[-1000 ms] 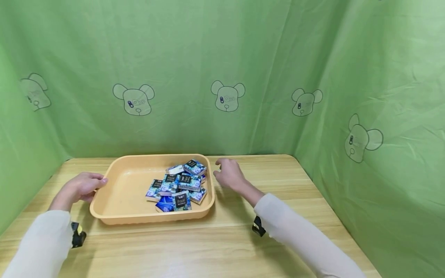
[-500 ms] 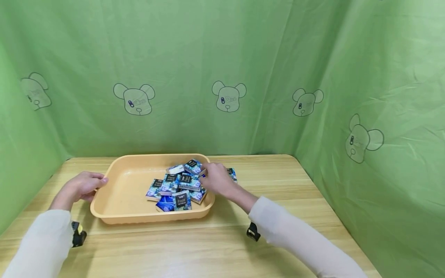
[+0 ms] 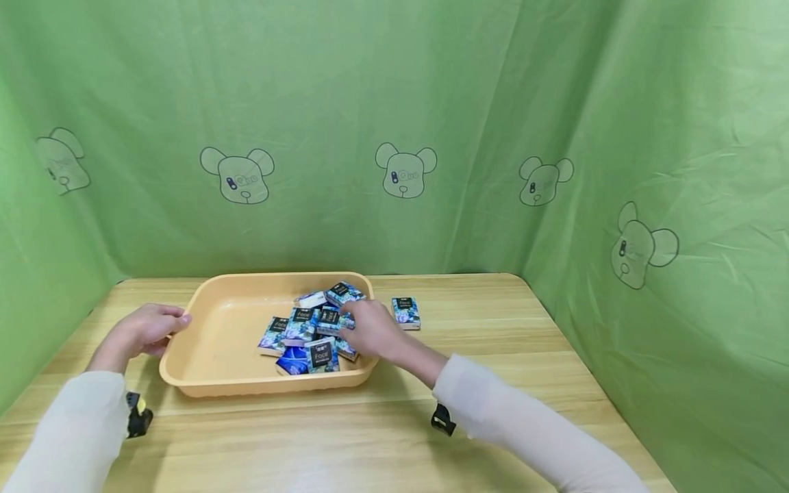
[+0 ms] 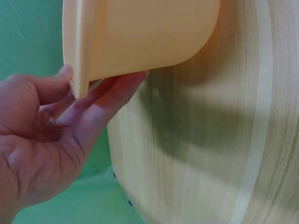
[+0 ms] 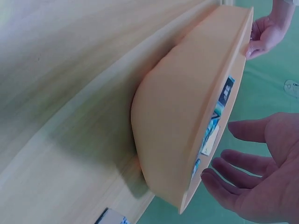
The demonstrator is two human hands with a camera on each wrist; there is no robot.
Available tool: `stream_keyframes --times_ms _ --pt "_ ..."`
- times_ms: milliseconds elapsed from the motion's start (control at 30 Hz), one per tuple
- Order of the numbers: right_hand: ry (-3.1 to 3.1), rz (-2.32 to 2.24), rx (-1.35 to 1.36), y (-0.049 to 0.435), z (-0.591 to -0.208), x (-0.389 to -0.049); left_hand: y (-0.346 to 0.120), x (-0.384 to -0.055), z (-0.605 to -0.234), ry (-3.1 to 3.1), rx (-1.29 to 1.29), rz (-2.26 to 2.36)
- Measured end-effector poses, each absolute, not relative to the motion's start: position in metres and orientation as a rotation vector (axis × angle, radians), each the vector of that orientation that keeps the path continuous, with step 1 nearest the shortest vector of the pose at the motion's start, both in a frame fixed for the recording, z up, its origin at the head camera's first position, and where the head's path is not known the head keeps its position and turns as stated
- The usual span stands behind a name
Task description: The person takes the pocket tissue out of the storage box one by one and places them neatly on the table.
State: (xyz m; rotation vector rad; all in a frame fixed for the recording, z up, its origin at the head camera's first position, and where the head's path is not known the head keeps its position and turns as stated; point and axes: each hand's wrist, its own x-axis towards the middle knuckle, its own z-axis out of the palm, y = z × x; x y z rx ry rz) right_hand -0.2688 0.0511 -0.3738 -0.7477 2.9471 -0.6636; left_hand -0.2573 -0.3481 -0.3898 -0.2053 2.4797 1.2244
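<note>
To the left of the tray we see a pale sleeve, a black wrist device and the person's left hand. Its grip is pinched on the tray's left rim, and in the left wrist view we see the thumb against the rim and the fingers reaching beneath it. The orange plastic tray sits on the wood-grain bench, its left part bare.

In the tray's right half we find a loose pile of small square packs, blue and floral, several with a dark label reading "Face". They overlap at various angles; near the tray's front wall one shows a plain blue face.

Over the tray's right rim hangs the right hand, fingertips at the pile. Its grip is loose, thumb and fingers apart, though we cannot tell whether they touch a pack.

Just right of the tray, a lone pack lies flat on the bench, label up. Farther right of the tray we see the other sleeve and a green curtain, which also runs behind the tray.
</note>
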Motion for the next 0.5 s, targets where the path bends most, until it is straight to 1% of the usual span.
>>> stream_keyframes --times_ms 500 --pt "2.881 -0.629 -0.755 0.0406 -0.3836 -0.2593 -0.3475 -0.2562 -0.3876 2.484 -0.21 1.218"
